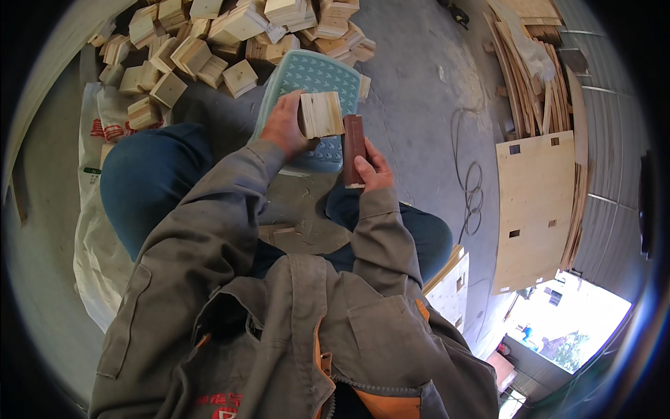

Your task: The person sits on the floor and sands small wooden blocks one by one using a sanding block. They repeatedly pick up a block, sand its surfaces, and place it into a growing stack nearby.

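At the upper left, a pile (190,57) of wood pieces is lying on the floor (426,91). The left hand (283,127), half closed, is holding a block (323,115) by its left side, over a green stool (296,78); I cannot tell if the block is touching it. Just right of the block, a brown bar (354,143) is extending lengthwise, and the right hand (375,169) is gripping its nearer part between thumb and bent fingers.
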{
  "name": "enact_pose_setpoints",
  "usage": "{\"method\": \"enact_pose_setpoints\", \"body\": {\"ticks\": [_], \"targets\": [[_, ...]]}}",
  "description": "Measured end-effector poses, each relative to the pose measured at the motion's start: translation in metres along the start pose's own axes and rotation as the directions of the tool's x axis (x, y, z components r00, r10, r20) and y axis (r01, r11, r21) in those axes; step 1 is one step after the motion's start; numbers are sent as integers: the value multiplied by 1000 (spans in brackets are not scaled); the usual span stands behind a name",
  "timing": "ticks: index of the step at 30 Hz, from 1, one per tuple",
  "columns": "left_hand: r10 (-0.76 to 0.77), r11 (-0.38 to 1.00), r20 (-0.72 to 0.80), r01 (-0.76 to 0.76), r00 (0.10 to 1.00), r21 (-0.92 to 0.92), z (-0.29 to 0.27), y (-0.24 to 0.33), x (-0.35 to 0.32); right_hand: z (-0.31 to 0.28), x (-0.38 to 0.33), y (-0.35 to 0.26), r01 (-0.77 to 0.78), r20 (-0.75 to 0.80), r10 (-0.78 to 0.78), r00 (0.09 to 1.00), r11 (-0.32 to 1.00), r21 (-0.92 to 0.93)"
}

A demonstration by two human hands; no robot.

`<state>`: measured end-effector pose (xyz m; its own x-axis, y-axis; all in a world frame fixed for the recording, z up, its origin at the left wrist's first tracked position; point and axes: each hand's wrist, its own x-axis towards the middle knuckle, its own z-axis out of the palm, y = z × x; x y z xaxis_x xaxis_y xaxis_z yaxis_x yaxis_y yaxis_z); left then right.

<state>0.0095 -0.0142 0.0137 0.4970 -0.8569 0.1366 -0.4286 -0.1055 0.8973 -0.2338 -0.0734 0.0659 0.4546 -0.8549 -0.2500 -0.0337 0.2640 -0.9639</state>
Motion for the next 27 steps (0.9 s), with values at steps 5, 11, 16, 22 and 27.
{"method": "enact_pose_setpoints", "body": {"ticks": [5, 11, 16, 22, 27], "targets": [[-1, 999, 17, 2, 1000, -52, -3, 1, 0, 19, 50, -18, 32, 28, -28, 999, 987, -160], [26, 998, 15, -25, 1000, -60, 3, -1, 1, 57, 120, -44, 167, 74, -150, 986, 871, -462], [13, 999, 28, -12, 1000, -32, 1, -3, 1, 54, 106, -35, 360, 153, -344, 926, 686, -632], [24, 999, 36, -22, 999, -48, 0, -2, 1, 26, 10, -23, 464, 250, -430, 868, 521, -717], [30, 998, 19, -29, 999, -53, 5, -2, 4, 23, -18, -20, 431, 200, -429, 881, 551, -715]]}}
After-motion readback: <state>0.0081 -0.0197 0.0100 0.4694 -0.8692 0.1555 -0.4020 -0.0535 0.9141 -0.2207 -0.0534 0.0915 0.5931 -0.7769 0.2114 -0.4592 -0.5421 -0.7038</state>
